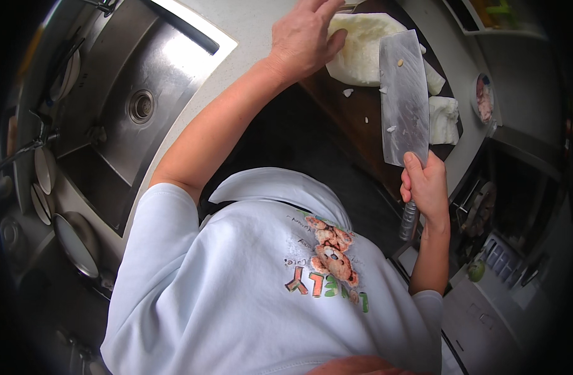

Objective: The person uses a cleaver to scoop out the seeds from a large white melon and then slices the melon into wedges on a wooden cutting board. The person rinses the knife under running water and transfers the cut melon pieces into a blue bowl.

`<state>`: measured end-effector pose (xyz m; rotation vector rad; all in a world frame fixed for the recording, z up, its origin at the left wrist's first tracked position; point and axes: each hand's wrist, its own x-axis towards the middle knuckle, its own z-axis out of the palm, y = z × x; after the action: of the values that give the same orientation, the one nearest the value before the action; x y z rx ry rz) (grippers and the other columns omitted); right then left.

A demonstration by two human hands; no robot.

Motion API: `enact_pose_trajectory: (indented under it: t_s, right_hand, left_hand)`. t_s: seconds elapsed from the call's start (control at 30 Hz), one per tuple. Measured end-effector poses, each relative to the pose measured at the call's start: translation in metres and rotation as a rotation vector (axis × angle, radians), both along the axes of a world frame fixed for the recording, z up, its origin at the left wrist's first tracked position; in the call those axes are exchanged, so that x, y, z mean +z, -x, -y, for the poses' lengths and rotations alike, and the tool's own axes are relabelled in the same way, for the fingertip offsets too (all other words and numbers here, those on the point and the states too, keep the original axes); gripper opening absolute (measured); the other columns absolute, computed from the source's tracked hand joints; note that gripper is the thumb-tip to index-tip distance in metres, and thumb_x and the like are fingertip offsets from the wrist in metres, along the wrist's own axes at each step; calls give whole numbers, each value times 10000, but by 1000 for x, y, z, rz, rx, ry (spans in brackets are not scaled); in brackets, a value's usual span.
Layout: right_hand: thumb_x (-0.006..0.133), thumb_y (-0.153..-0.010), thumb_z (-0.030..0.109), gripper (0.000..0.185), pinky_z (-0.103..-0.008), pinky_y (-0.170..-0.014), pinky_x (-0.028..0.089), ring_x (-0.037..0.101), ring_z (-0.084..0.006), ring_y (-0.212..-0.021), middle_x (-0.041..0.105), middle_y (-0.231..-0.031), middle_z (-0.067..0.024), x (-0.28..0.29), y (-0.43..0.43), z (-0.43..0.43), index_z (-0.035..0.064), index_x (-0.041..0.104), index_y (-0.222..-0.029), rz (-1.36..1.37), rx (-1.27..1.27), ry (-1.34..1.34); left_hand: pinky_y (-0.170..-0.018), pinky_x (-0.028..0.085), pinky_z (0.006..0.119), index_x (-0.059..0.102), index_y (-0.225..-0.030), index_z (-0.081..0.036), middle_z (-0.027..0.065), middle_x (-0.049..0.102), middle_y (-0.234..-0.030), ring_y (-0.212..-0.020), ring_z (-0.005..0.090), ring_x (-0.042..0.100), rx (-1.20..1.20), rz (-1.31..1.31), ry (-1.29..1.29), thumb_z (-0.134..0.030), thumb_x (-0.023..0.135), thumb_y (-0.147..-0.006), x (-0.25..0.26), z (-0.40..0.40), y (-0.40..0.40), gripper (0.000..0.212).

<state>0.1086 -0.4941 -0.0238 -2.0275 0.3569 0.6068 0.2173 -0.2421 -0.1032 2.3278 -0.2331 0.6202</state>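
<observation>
My right hand (pixel 425 183) grips the ridged metal handle of a cleaver (pixel 405 103). Its broad blade lies flat to the view over the dark cutting board (pixel 357 112), with a seed and small white scraps stuck on it. Behind and left of the blade sits a large piece of pale, white-fleshed melon or gourd (pixel 357 49), partly covered by the blade. My left hand (pixel 310 40) is at the left edge of this piece, fingers spread; whether it presses on it I cannot tell. Cut white chunks (pixel 443 120) lie on the board right of the blade.
A steel sink (pixel 127 84) lies at the left, with bowls and a pan (pixel 77 243) beyond it. On the counter at the right stands a bowl of pinkish food (pixel 483 98), near a stove (pixel 479 208). A round green item (pixel 475 271) lies lower right.
</observation>
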Motion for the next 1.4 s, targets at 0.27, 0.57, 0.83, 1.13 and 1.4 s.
enact_pose_trajectory:
  t_s: [0.27,0.57,0.83,1.13,1.4]
  right_hand:
    - [508,-935,153,205,-216,-347,359,428,-61,-381,457,-535,-4,5,38,16,-5,504,-805,-46,-26,-74]
    - [516,-939,156,181,-215,-352,362,433,-65,-382,453,-541,-7,-24,104,53,6,514,-839,-175,-125,-284]
    - [512,-941,168,184,-235,-340,360,429,-86,-368,442,-536,-18,-70,129,68,21,498,-832,-182,-177,-449]
    - [512,-946,197,135,-257,-335,390,422,-97,-341,415,-518,-1,-113,114,54,88,489,-870,-242,-155,-801]
    - [539,-935,199,162,-252,-342,386,422,-95,-351,426,-524,-4,-129,98,27,96,479,-825,-283,-51,-899]
  left_hand:
    - [-741,500,355,688,-908,-70,100,674,-902,-883,251,643,-453,-431,-743,-113,625,-716,39,36,-23,206]
    - [-865,459,400,585,-1078,3,206,627,-985,-974,325,590,-432,-494,-758,-104,561,-724,32,48,-27,371]
    - [-737,510,407,664,-913,-29,177,649,-825,-817,334,625,-434,-282,-115,-53,567,-713,-6,48,56,224]
    - [-764,499,435,650,-869,2,194,626,-839,-839,369,604,-105,-339,-133,-60,567,-687,-35,51,75,209]
    - [-758,504,427,684,-818,-2,199,640,-798,-814,360,622,-51,-343,-155,-82,590,-650,-36,56,72,208]
